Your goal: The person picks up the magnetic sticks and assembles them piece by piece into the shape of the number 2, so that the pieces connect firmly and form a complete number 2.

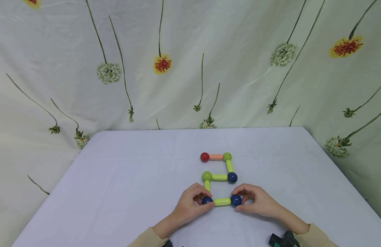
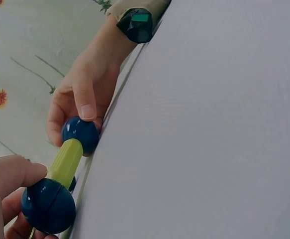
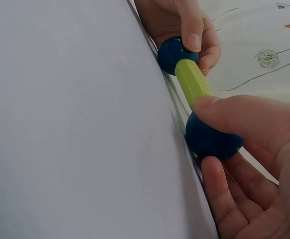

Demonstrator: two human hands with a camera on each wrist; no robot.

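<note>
A zigzag of balls and rods lies on the table in the head view. My left hand (image 1: pixel 190 203) pinches the blue ball (image 2: pixel 48 206) at its near left corner. With thumb and fingers, my right hand (image 1: pixel 259 202) holds another blue ball (image 1: pixel 236 200) at the near right end. Between these two balls runs a yellow-green rod (image 1: pixel 222 202), touching both. From the left blue ball a second yellow-green rod (image 1: pixel 207 185) leads away to a green ball (image 1: pixel 207 176). The left fingers partly hide the left ball in the head view.
Farther along the chain are a blue ball (image 1: pixel 232 177), a green ball (image 1: pixel 227 156), a pink-orange rod (image 1: pixel 216 157) and a red ball (image 1: pixel 204 157) at the far end. A white cloth covers the table (image 1: pixel 132 185). Behind it hangs a flower-patterned curtain (image 1: pixel 184 96).
</note>
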